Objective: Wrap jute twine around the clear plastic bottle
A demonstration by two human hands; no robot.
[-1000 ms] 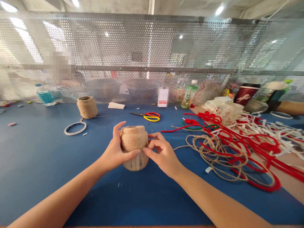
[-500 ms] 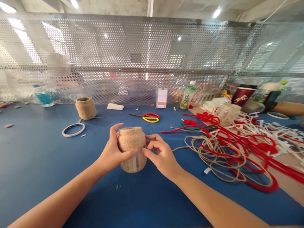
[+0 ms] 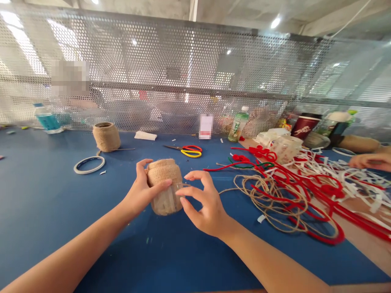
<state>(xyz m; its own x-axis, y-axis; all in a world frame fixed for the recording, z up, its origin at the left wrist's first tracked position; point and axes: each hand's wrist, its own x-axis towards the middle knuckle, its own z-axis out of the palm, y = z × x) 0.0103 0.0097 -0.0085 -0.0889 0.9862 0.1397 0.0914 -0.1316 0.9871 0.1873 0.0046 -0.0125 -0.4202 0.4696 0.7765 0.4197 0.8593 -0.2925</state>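
Gripping the twine-wrapped glass jar (image 3: pixel 165 191) in the curled left hand (image 3: pixel 141 189), the person held its long axis near upright, while the right hand (image 3: pixel 203 205), half open and holding nothing, stood just beside the jar on its right.

2 twine-wrapped jars (held jar (image 3: pixel 163 173), standing jar (image 3: pixel 106 137)), 2 plastic bottles (blue-label bottle (image 3: pixel 45 121), green-label bottle (image 3: pixel 238 125)), 1 tape roll (image 3: pixel 89 165), 1 pair of scissors (image 3: pixel 189 151), 1 paper cup (image 3: pixel 304 126), 3 hands (left hand (image 3: pixel 141 191), right hand (image 3: pixel 204 207), co-worker's hand (image 3: pixel 369 161)).
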